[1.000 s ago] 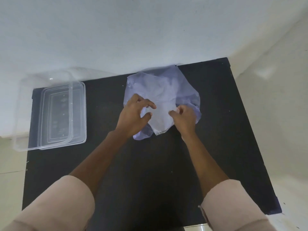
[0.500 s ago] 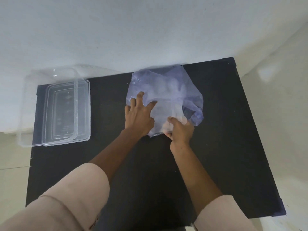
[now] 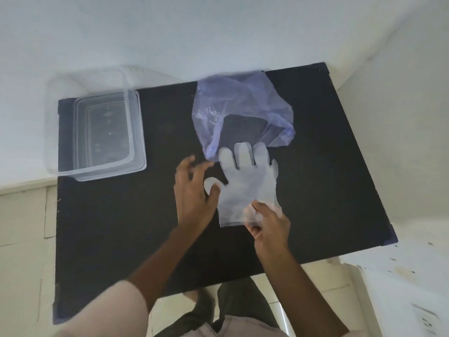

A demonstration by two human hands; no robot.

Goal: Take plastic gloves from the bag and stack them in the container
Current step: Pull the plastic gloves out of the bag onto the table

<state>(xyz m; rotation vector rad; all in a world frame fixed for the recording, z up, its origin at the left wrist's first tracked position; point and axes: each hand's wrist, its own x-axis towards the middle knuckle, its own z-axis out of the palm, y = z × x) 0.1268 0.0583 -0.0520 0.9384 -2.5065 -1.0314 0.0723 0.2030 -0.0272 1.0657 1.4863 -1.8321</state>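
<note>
A person's right hand (image 3: 268,227) is pinching the cuff of a clear plastic glove (image 3: 245,188) between thumb and fingers, the glove lying spread flat on the black table (image 3: 328,166) with its own finger ends pointing away from the wrist, toward the mouth of the bluish bag (image 3: 240,105) just beyond them. The left hand (image 3: 194,193) is hovering beside the glove's thumb with its fingers spread wide and holding nothing; motion blur is making it hard to say whether its thumb is touching the film. The clear container (image 3: 107,132) is sitting well off past the left hand's knuckles, apparently empty. The carry is likely going best if the left hand is supporting the limp glove so that it lands flat, not crumpled.
</note>
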